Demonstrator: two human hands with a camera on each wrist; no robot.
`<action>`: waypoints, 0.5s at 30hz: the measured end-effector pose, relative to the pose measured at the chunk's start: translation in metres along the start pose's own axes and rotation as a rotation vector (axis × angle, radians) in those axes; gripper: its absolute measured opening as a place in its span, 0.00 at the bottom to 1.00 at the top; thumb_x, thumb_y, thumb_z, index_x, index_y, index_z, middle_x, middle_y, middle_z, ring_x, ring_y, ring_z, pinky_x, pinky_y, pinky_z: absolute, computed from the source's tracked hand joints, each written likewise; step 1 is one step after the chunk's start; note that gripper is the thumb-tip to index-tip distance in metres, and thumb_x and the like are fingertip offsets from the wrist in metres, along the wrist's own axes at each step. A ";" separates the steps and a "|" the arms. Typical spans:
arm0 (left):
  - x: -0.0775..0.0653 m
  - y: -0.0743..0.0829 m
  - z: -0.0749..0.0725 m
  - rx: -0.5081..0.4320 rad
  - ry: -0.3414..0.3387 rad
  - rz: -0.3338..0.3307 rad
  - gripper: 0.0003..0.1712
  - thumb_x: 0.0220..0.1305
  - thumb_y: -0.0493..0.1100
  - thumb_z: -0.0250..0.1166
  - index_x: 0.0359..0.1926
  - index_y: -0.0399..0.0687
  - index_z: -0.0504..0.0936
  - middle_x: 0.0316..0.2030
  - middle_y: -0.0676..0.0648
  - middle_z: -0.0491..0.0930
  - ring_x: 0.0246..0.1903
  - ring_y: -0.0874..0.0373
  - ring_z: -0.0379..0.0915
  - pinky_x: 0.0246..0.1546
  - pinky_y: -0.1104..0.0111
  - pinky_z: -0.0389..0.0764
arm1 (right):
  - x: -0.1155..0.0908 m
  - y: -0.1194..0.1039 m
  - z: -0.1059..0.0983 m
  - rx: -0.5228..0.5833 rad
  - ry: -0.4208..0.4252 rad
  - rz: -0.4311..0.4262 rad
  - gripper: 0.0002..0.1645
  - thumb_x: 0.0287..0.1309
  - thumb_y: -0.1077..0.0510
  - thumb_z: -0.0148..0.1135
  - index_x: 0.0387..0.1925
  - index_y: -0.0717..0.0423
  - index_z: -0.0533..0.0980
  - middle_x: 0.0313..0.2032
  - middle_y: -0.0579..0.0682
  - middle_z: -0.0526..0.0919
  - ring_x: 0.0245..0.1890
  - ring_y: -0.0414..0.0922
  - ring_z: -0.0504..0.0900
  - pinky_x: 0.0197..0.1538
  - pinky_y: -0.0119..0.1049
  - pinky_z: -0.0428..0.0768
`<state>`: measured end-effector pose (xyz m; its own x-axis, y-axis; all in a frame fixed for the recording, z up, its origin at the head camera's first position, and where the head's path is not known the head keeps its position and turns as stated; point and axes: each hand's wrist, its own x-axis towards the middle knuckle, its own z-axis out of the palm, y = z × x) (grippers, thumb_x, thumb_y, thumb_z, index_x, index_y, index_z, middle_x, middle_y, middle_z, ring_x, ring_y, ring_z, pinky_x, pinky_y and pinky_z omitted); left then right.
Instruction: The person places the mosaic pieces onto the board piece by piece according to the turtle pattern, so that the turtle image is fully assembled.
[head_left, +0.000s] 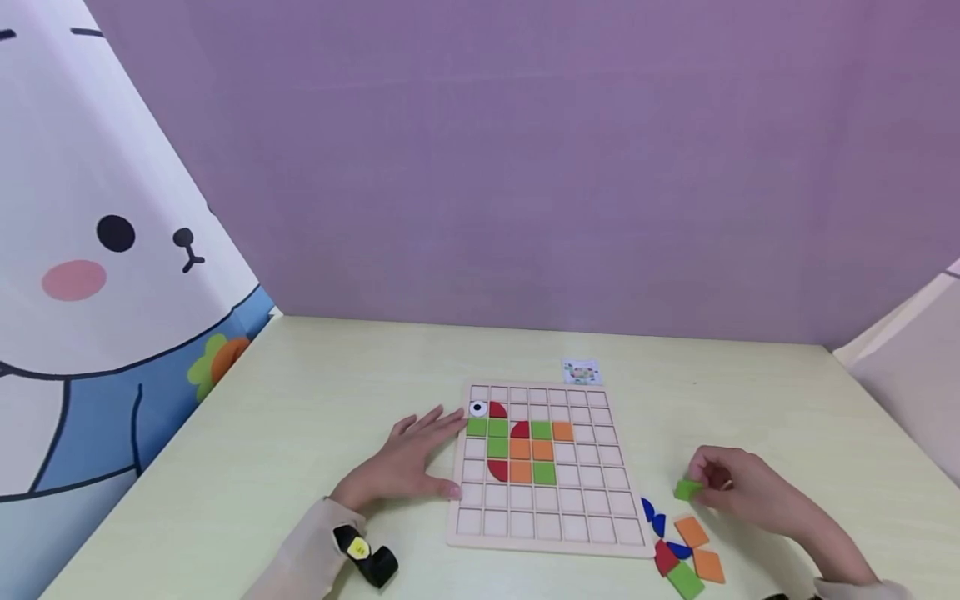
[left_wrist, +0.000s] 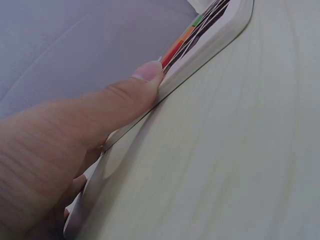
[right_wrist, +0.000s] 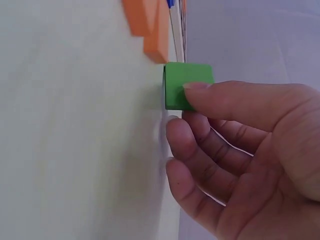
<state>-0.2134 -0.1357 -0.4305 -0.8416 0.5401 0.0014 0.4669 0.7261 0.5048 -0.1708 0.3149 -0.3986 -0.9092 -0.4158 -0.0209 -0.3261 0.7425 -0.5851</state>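
A white grid board (head_left: pixel 555 525) lies on the table, with a partial figure of green, orange and red tiles and one eye tile (head_left: pixel 477 408) in its cells. My left hand (head_left: pixel 401 462) rests against the board's left edge, fingers spread and straight; in the left wrist view its thumb (left_wrist: pixel 125 97) touches the rim. Right of the board, my right hand (head_left: pixel 750 487) pinches a green square tile (right_wrist: pixel 187 80) between thumb and fingers, just above the table. Loose tiles lie between that hand and the board, among them an orange square (head_left: pixel 692 531) and a green square (head_left: pixel 686 580).
Blue pieces (head_left: pixel 658 525) and a red quarter-round piece (head_left: pixel 665 557) lie by the board's lower right corner. A small picture card (head_left: pixel 582 372) sits behind the board. A purple partition (head_left: pixel 555 167) stands along the table's back, and a cartoon-printed panel (head_left: pixel 112 333) is at left.
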 end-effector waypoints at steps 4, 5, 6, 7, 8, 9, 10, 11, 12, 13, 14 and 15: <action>0.000 0.001 -0.001 0.000 -0.005 0.000 0.55 0.48 0.68 0.67 0.73 0.56 0.56 0.74 0.52 0.53 0.75 0.46 0.37 0.70 0.43 0.40 | 0.009 -0.007 0.000 -0.001 0.013 -0.018 0.08 0.53 0.65 0.65 0.30 0.56 0.73 0.26 0.43 0.74 0.27 0.31 0.68 0.29 0.27 0.69; 0.000 0.002 -0.001 0.000 -0.006 0.002 0.55 0.48 0.68 0.67 0.73 0.56 0.56 0.74 0.52 0.52 0.75 0.46 0.37 0.70 0.43 0.40 | 0.011 -0.009 0.000 0.001 0.013 -0.028 0.07 0.53 0.66 0.65 0.30 0.56 0.73 0.27 0.42 0.74 0.27 0.31 0.68 0.29 0.27 0.70; 0.000 0.002 -0.001 0.001 -0.007 0.002 0.55 0.48 0.68 0.67 0.73 0.56 0.56 0.74 0.52 0.52 0.75 0.46 0.36 0.70 0.43 0.40 | 0.013 -0.011 0.000 0.005 0.015 -0.038 0.07 0.54 0.66 0.65 0.30 0.57 0.73 0.27 0.42 0.75 0.27 0.31 0.68 0.29 0.27 0.70; 0.000 0.002 -0.002 0.002 -0.007 0.003 0.55 0.48 0.68 0.68 0.73 0.56 0.55 0.74 0.52 0.52 0.75 0.46 0.37 0.70 0.43 0.40 | 0.016 -0.013 0.000 0.010 0.014 -0.049 0.07 0.54 0.66 0.65 0.30 0.57 0.73 0.27 0.42 0.75 0.27 0.31 0.69 0.30 0.27 0.70; 0.000 0.003 -0.002 0.001 -0.007 0.002 0.55 0.48 0.68 0.68 0.73 0.56 0.55 0.74 0.52 0.52 0.75 0.46 0.36 0.70 0.43 0.40 | 0.018 -0.015 0.000 0.016 0.012 -0.062 0.07 0.54 0.66 0.65 0.30 0.58 0.73 0.27 0.42 0.75 0.27 0.31 0.69 0.30 0.27 0.71; 0.000 0.003 -0.002 0.003 -0.007 0.002 0.55 0.48 0.68 0.68 0.73 0.56 0.55 0.74 0.52 0.52 0.75 0.46 0.36 0.70 0.43 0.40 | 0.020 -0.017 0.000 0.022 0.012 -0.068 0.06 0.54 0.66 0.64 0.30 0.57 0.73 0.27 0.42 0.75 0.27 0.31 0.69 0.30 0.27 0.71; 0.000 0.003 -0.002 0.005 -0.005 0.004 0.55 0.48 0.68 0.68 0.73 0.56 0.55 0.74 0.52 0.52 0.75 0.46 0.37 0.70 0.43 0.40 | 0.022 -0.019 0.000 0.022 0.013 -0.074 0.06 0.54 0.66 0.64 0.30 0.57 0.73 0.27 0.42 0.75 0.27 0.31 0.69 0.30 0.27 0.71; 0.000 0.003 -0.002 0.007 -0.003 0.006 0.56 0.48 0.68 0.68 0.73 0.55 0.55 0.74 0.51 0.52 0.75 0.46 0.37 0.70 0.43 0.40 | 0.025 -0.021 0.000 0.023 0.016 -0.081 0.06 0.54 0.66 0.64 0.30 0.57 0.73 0.27 0.42 0.75 0.27 0.31 0.69 0.30 0.27 0.71; 0.000 0.003 -0.002 0.006 -0.003 0.006 0.56 0.48 0.68 0.68 0.73 0.55 0.55 0.74 0.51 0.52 0.75 0.46 0.37 0.70 0.43 0.40 | 0.027 -0.024 0.001 0.023 0.018 -0.083 0.06 0.54 0.66 0.63 0.30 0.56 0.73 0.27 0.42 0.75 0.27 0.31 0.69 0.30 0.27 0.71; 0.000 0.003 -0.002 0.007 -0.002 0.007 0.56 0.48 0.68 0.68 0.73 0.55 0.55 0.74 0.51 0.52 0.75 0.46 0.37 0.70 0.43 0.40 | 0.029 -0.026 0.001 0.024 0.018 -0.083 0.06 0.54 0.65 0.63 0.30 0.56 0.73 0.26 0.42 0.75 0.27 0.32 0.69 0.30 0.27 0.70; 0.000 0.002 -0.002 0.009 -0.001 0.008 0.56 0.48 0.68 0.68 0.73 0.55 0.55 0.74 0.51 0.52 0.75 0.46 0.37 0.70 0.43 0.40 | 0.031 -0.028 0.002 0.027 0.018 -0.083 0.06 0.54 0.65 0.63 0.30 0.55 0.73 0.26 0.42 0.75 0.27 0.32 0.69 0.30 0.27 0.70; 0.000 0.002 -0.002 0.011 0.000 0.011 0.56 0.48 0.68 0.67 0.73 0.54 0.56 0.74 0.51 0.52 0.75 0.46 0.37 0.70 0.43 0.40 | 0.033 -0.031 0.003 0.028 0.020 -0.081 0.06 0.54 0.65 0.63 0.30 0.55 0.73 0.26 0.42 0.75 0.27 0.32 0.69 0.30 0.27 0.70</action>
<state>-0.2124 -0.1349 -0.4278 -0.8362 0.5483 0.0073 0.4795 0.7246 0.4950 -0.1903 0.2769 -0.3833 -0.8850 -0.4635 0.0434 -0.3921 0.6919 -0.6063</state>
